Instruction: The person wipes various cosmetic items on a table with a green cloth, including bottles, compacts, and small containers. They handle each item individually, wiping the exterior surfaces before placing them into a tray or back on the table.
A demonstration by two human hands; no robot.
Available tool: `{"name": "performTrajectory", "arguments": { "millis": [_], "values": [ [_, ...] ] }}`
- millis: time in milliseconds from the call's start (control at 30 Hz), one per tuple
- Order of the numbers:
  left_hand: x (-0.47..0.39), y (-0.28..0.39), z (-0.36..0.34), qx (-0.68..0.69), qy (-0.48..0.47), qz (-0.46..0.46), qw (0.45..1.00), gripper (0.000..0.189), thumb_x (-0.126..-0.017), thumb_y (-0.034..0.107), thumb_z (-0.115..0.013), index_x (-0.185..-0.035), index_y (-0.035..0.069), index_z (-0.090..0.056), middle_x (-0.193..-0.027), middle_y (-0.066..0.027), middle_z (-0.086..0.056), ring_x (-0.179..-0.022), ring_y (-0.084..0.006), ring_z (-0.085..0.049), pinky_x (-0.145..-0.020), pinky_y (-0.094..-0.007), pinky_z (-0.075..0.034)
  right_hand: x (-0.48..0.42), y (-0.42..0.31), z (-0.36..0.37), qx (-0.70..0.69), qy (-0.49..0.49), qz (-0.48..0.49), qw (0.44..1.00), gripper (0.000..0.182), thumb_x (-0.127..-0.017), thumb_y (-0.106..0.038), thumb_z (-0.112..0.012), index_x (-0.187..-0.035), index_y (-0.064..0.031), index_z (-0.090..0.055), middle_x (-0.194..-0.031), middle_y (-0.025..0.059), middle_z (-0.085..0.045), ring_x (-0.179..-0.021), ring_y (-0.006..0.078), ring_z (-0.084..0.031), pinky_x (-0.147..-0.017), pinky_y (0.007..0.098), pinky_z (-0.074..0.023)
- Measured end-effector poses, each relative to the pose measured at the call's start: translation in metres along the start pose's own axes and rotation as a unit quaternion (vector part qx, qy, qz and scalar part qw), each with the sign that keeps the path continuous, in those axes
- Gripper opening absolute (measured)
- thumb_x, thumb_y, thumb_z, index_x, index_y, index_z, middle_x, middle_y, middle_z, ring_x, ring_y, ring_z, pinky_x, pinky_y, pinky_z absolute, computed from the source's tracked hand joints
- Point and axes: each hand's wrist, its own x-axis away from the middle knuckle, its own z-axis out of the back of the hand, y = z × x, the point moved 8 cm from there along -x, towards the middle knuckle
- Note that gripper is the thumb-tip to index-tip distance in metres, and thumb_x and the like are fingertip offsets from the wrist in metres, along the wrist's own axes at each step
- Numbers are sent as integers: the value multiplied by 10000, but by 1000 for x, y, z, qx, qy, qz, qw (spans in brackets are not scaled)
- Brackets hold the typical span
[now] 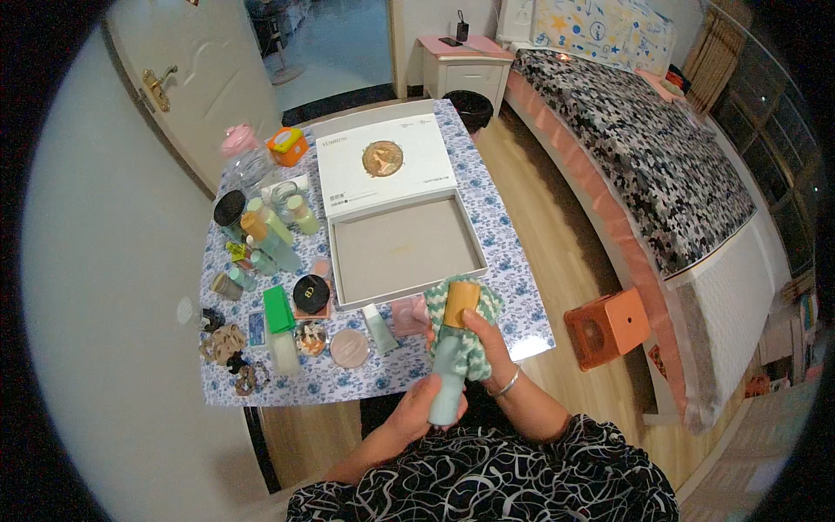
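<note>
A pale blue-green cosmetic bottle (447, 385) with a wood-coloured cap (462, 304) is held between my hands over the table's near edge. My left hand (419, 406) grips the lower body of the bottle. Around the cap end is my right hand (488, 342), with its thumb against the cap and a green-and-white cloth (479, 365) bunched under the fingers. Just beyond them stands a shallow grey-lined box (404, 251), its white lid (385, 163) laid back and bearing writing and a round gold emblem. A pink packet (409, 316) and a pale green tube (380, 329) lie left of the cloth.
Several bottles (277, 248) crowd the table's left side, near a pink-lidded clear jar (244, 153). A black compact (311, 293), a green box (279, 308) and hair ties (225, 344) lie nearer. An orange stool (607, 328) stands between table and bed (652, 163).
</note>
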Motion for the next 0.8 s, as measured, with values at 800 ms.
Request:
{"name": "performTrajectory", "arguments": {
  "millis": [800],
  "values": [
    [9,5,-9,34,-29,-15,999,471,-843,455,-375,-956,4,-455,-680,-106,-552,-549,-169,-538,-488,-253,-421,3,14,-17,-61,-31,-30,997,393,-779,-256,-576,-1060,-12,-452,-897,117,-564,-759,210,-586,-661,319,-495]
  ]
}}
